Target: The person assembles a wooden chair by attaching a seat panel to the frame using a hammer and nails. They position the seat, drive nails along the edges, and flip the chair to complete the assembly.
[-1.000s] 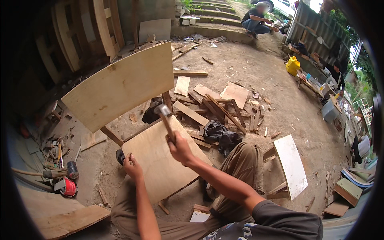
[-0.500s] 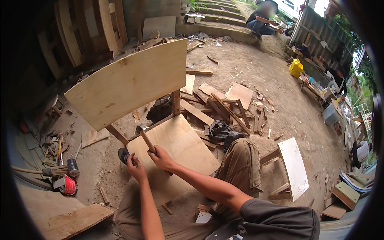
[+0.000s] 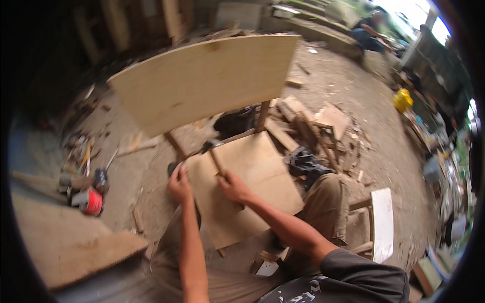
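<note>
A wooden chair stands before me, with a plywood seat [image 3: 262,177] and a broad, curved plywood backrest [image 3: 207,81]. Over the seat, my right hand [image 3: 235,188] is closed around the wooden handle of what looks like a hammer [image 3: 216,161]. Its dark head end is blurred and points toward the backrest. My left hand [image 3: 179,184] is at the seat's left edge, near the back corner. Its fingers are pinched together, and anything between them is too small to make out.
Scrap wood [image 3: 303,116] and a black bag [image 3: 308,164] lie beyond the seat. A smaller chair with a white panel [image 3: 382,224] stands at right. Left are a red round object [image 3: 92,202], a can [image 3: 101,180] and a board [image 3: 76,252]. A person [image 3: 371,33] crouches near the steps.
The view has turned, so the chair and surroundings appear farther right. My left hand has moved toward the seat's left edge, slightly away from my right hand, which still grips the hammer.
</note>
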Demonstrator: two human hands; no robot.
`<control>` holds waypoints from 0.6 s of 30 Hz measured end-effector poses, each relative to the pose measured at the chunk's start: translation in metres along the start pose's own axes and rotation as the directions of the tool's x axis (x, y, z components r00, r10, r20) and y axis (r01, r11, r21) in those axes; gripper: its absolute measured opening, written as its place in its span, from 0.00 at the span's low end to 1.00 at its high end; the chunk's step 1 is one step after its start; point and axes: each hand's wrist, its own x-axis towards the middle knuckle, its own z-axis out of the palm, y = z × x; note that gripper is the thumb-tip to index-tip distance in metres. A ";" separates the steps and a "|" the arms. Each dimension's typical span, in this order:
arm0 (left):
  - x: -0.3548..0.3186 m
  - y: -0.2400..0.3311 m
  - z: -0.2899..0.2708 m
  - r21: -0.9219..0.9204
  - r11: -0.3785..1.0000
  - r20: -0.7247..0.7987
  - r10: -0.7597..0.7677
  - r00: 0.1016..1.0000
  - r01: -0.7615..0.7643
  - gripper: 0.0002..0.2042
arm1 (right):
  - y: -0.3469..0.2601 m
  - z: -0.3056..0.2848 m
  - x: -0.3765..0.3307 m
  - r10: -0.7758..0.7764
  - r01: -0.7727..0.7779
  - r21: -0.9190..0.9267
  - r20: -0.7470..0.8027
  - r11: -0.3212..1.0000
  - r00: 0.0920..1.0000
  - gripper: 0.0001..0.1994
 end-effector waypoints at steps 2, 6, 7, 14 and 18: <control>0.008 -0.007 0.003 -0.050 0.996 -0.059 0.065 0.996 -0.068 0.12 | -0.004 -0.005 0.000 0.051 -0.048 -0.044 0.053 0.998 0.997 0.13; 0.016 -0.014 0.006 -0.134 0.989 -0.100 0.051 0.994 -0.064 0.12 | -0.011 -0.004 -0.005 0.195 -0.215 0.175 0.128 0.961 0.972 0.14; 0.019 -0.019 0.006 -0.200 0.979 -0.099 0.006 0.995 -0.026 0.11 | -0.017 0.000 -0.007 0.187 -0.206 0.144 0.134 0.968 0.973 0.14; 0.027 -0.023 0.009 0.139 0.976 0.040 0.161 0.986 -0.165 0.12 | -0.003 -0.006 -0.005 0.109 -0.108 -0.012 0.084 0.994 0.991 0.12; 0.021 -0.039 0.014 0.105 0.985 0.055 0.134 0.989 -0.139 0.12 | 0.000 -0.003 -0.005 -0.023 0.024 -0.065 0.018 0.998 1.000 0.13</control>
